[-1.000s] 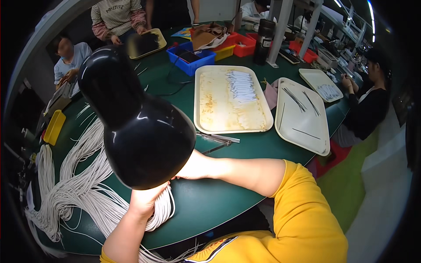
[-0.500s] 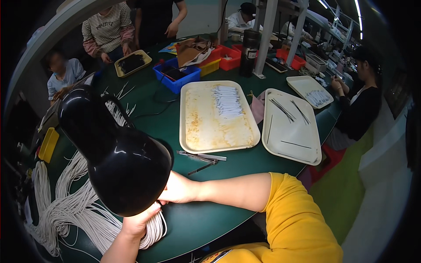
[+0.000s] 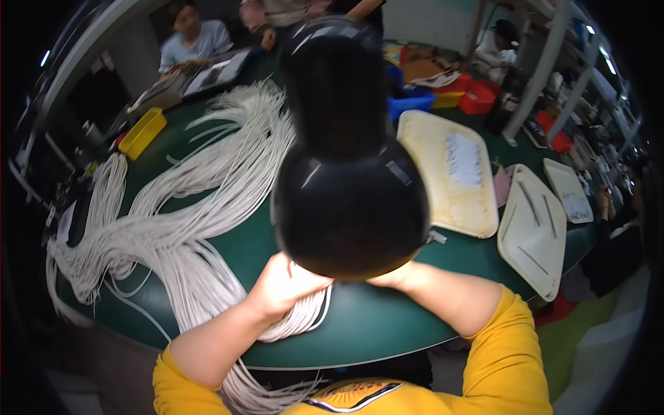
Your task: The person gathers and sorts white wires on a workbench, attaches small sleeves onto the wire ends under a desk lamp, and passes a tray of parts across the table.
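Observation:
A black lamp head (image 3: 349,207) hangs over my hands and hides most of the fingers. My left hand (image 3: 280,285) is closed around a bundle of white cords (image 3: 299,319), whose looped end shows beneath it. Only the back of my right hand (image 3: 398,275) comes out from under the lamp's right edge; its fingers, and anything in them, are hidden. More long white cords (image 3: 200,218) spread across the green table to the left of my hands, and some hang over the near edge.
Right of the lamp lie a stained cream tray (image 3: 460,200) with short white pieces and a second tray (image 3: 532,238) with thin dark strips. A yellow bin (image 3: 143,133) stands far left, a blue bin (image 3: 409,104) behind the lamp. Other people sit or stand around the green table (image 3: 387,325).
My view has turned left, so trays and lamp sit farther right and more cords show. My right hand has gone mostly behind the lamp; my left hand stays on the cord bundle.

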Action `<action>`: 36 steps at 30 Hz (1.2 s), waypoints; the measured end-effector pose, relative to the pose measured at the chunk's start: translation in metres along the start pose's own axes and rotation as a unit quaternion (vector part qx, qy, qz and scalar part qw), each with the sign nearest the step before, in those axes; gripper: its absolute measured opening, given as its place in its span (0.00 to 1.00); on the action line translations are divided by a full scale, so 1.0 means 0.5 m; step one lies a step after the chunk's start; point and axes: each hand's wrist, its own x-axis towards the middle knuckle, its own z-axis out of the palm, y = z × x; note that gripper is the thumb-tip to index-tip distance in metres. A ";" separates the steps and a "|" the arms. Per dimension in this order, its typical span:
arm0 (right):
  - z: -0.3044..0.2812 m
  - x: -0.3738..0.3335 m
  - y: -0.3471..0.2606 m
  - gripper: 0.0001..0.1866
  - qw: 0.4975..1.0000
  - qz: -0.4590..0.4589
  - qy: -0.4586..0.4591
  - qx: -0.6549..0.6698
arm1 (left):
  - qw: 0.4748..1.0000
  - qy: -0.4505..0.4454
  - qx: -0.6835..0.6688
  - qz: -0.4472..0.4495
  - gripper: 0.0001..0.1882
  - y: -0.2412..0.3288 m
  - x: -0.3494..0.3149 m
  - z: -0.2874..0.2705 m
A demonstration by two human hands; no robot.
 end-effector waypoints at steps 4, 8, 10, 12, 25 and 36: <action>0.002 0.013 -0.001 0.05 0.991 0.125 -0.014 0.043 | 1.000 -0.005 -0.017 0.006 0.12 0.029 -0.010 -0.002; -0.024 0.002 0.014 0.04 0.994 0.061 -0.048 0.071 | 0.999 -0.024 -0.043 -0.010 0.13 0.031 0.001 0.003; -0.021 -0.001 0.018 0.05 0.994 0.061 -0.041 0.086 | 0.999 -0.035 -0.038 -0.003 0.13 0.026 0.000 0.003; -0.016 -0.001 0.018 0.05 0.992 0.057 -0.050 0.106 | 0.998 -0.044 -0.036 0.016 0.13 0.022 -0.001 0.002; -0.021 -0.026 0.055 0.12 0.981 -0.113 -0.112 -0.107 | 0.987 -0.052 -0.155 -0.008 0.14 -0.006 -0.008 -0.001; -0.022 -0.030 0.058 0.14 0.991 0.004 -0.124 0.040 | 0.988 -0.033 -0.140 0.063 0.07 0.016 -0.015 0.013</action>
